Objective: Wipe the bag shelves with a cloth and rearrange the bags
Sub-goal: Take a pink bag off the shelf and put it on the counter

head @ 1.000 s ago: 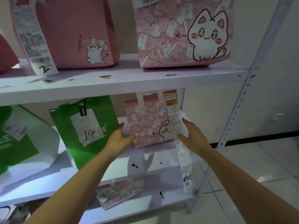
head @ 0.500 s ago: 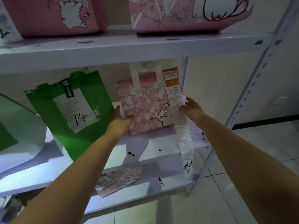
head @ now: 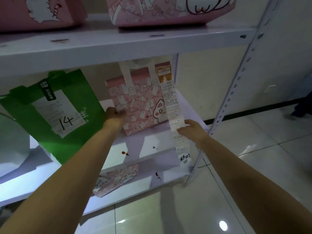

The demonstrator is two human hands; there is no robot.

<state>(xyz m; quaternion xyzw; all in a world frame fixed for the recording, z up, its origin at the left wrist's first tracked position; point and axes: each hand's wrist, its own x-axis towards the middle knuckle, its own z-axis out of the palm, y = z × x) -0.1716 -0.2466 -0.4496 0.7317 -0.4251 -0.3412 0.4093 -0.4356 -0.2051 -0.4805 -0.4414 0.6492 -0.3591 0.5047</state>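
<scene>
The right hand (head: 191, 130) has dropped from the pink cat-print bag's (head: 136, 105) side to its hanging receipt (head: 173, 115), now pinching the strip. The left hand (head: 114, 116) still grips the bag's left edge. The bag stands upright on the middle shelf (head: 143, 146) beside the green bag (head: 55, 114), apparently placed; stains remain unwiped.
</scene>
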